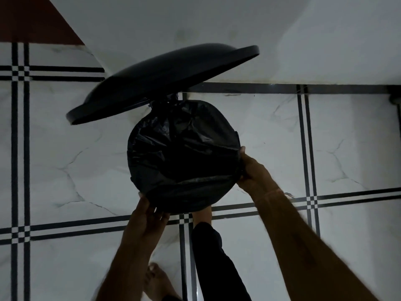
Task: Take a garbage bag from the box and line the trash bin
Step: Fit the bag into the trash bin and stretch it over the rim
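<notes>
Garbage bag [184, 148] stretched between both hands [149, 213] [251, 170], edges gripped.

hands [149, 216] on bag [184, 148] under raised lid [162, 81]

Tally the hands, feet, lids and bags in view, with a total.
Hands: 2, left hand and right hand, both gripping the bag's edge
Feet: 2
Lid: 1
Garbage bag: 1
Total: 6
</notes>
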{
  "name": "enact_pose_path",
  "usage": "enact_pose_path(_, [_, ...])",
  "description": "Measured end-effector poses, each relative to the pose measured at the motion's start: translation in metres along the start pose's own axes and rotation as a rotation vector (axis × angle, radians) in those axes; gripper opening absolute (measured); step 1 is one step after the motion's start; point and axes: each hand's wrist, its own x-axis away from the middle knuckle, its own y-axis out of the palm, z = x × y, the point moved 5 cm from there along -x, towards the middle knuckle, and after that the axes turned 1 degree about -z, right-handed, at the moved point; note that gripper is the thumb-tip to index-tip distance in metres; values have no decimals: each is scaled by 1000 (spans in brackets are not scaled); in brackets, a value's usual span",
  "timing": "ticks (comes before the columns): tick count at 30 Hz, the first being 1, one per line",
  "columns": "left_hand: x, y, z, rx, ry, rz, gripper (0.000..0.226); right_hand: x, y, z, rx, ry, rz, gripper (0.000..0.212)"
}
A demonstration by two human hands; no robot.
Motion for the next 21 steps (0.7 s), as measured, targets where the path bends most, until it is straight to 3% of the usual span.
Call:
enact_pose_path(3, [1,0,1,-53,-9,14,43,-12,1,-1,76,-32,111,25])
enact_pose_path(6, [7,2,4,-65,19,106,13,-18,-4,-6,234,-41,195,23])
enact_pose_path(10, [12,12,4,-66,46,91,52,-6,-3,-15,181,-45,213,22])
enact_pose_path(11, [13,12,3,-57,54,87,63,4,-4,-18,243,-125,242,21])
enact_pose_path(13, [16,13,0,-18,55,98,52,42,-4,-34,595,-597,410,11])
enact_pose_path(14, [17,13,-3,0,51,123,40,70,11,-33,743,-901,349,9])
enact_pose_path(15, [17,14,-6,15,46,142,30,92,32,-20,885,-1089,140,16])
enact_pose_path(16, [19,14,-8,37,51,144,30,103,52,3,1095,-1124,-109,28])
enact_pose_path(18, [22,13,-12,62,76,135,43,99,73,61,1643,-995,-466,52])
enact_pose_path(20, [24,16,-12,43,70,102,39,85,68,95,2004,-903,-557,71])
enact_pose_path(21, [26,18,-11,27,67,87,37,82,68,96,2054,-891,-568,75])
